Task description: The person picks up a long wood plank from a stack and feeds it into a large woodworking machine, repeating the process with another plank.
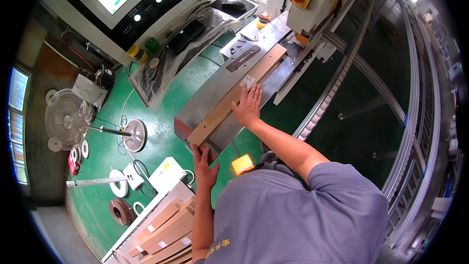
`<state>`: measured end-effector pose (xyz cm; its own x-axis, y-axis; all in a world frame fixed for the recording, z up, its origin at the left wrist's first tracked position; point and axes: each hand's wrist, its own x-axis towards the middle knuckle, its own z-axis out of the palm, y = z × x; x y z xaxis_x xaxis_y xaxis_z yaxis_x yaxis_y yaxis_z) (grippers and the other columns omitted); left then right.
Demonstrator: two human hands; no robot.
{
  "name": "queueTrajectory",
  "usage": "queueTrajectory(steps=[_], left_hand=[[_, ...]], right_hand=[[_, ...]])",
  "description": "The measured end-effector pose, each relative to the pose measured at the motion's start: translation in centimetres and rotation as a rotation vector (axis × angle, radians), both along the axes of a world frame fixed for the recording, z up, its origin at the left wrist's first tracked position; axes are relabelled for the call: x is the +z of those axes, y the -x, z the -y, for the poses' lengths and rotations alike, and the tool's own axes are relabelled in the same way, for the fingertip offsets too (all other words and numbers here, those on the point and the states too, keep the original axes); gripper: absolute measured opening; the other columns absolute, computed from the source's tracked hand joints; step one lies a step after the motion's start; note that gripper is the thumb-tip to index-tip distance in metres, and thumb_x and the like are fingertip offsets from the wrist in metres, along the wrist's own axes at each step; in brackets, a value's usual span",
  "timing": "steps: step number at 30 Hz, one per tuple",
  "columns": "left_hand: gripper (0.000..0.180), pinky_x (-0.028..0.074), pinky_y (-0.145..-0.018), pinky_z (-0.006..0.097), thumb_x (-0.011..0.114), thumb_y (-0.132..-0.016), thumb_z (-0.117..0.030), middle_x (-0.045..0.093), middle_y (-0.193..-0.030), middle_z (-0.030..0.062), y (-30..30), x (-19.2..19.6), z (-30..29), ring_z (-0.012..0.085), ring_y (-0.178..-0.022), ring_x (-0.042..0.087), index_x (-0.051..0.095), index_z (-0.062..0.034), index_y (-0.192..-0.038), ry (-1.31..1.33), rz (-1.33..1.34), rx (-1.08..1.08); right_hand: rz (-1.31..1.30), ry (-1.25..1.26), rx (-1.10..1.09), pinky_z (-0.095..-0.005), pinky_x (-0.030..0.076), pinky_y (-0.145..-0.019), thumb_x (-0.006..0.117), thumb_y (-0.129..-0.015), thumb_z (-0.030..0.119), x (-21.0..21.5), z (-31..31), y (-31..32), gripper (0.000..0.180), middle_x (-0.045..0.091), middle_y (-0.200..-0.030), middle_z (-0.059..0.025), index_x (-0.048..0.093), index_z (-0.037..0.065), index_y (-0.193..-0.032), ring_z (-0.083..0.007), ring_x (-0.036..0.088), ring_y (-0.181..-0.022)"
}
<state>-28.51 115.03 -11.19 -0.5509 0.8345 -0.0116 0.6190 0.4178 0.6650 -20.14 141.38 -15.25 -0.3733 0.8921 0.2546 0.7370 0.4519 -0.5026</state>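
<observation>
You seem to be aligning the board (219, 115): right hand (247, 109) flat, left hand (205, 172) spread; next calls for even pressure.

From where I stand: a smooth, matt board (222, 110) with a wood look, its paper label (248, 81); a bed (210, 88) of sheened metal; a crinkled, glossy plastic sheet (217, 22); a shiny floor (161, 132); a matt cloth shirt (293, 215).

Lone head-worn fisheye view, steeply downward, near the brown board (223, 111)
</observation>
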Motion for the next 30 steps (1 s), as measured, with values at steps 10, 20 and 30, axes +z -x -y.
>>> queueTrajectory(steps=[10, 20, 30], left_hand=[[0.058, 0.040, -0.105, 0.042, 0.075, -0.070, -0.014, 0.017, -0.156, 0.0267, -0.2, -0.5, -0.6, 0.0417, -0.139, 0.032, 0.057, -0.0046, -0.125, -0.085, 0.086, 0.019], [0.057, 0.040, -0.105, 0.041, 0.072, -0.073, -0.019, 0.014, -0.157, 0.0259, -0.7, 0.7, -6.5, 0.0401, -0.138, 0.035, 0.056, -0.0081, -0.126, -0.005, 0.058, -0.164], [0.058, 0.044, -0.100, 0.040, 0.072, -0.073, -0.020, 0.029, -0.149, 0.0281, -1.4, 0.3, -14.6, 0.0426, -0.124, 0.048, 0.055, -0.0073, -0.126, -0.068, 0.219, -0.386]], right_hand=[[-0.019, 0.035, 0.156, -0.0565, 0.005, -0.116, 0.062, -0.082, 0.034, 0.3, 5.9, 0.9, 0.091, 0.018, -0.143, -0.0445, 0.013, -0.003, -0.148, -0.0561, 0.010, -0.139], [0.024, 0.014, 0.044, -0.0555, 0.004, -0.116, 0.059, -0.084, 0.037, -0.3, -1.1, -0.6, 0.086, 0.019, -0.142, -0.0462, 0.018, -0.005, -0.147, -0.0560, 0.010, -0.139], [0.155, 0.005, -0.079, -0.0535, 0.003, -0.117, 0.055, -0.087, 0.045, -0.9, -10.3, -3.0, 0.086, 0.017, -0.144, -0.0460, 0.018, 0.000, -0.150, -0.0535, 0.008, -0.141]])
